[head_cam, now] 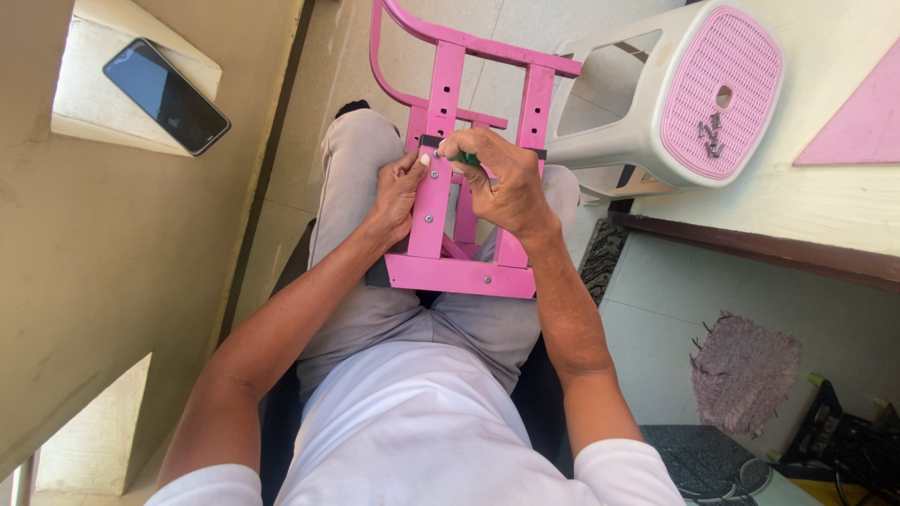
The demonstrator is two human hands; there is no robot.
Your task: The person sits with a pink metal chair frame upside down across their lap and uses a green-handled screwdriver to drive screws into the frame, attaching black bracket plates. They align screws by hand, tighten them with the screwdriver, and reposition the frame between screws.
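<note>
- Tiled floor (656, 328) is seen below; a stool (675, 94) sits at 2 o'clock.
- Pink frame (450, 225) is steadied by the left hand (398, 192).
- Green-handled tool (466, 158) is gripped tightly by the right hand (502, 183).

Frame (450, 187) pink w/ silver screws, black strip. Tool handle (468, 159) green. Stool (656, 103) off-white, seat pink w/ woven mesh pattern. Phone (166, 96) black. Trousers (375, 300) grey. Shirt (412, 431) white. Rug (743, 372) mauve, fringed. Board (858, 112) pink.

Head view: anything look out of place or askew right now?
Little stands out. The pink frame lies steady across the lap, left hand bracing it, right hand gripping a green tool. Loose screws sit unsecured on the stool top and might roll off.
</note>
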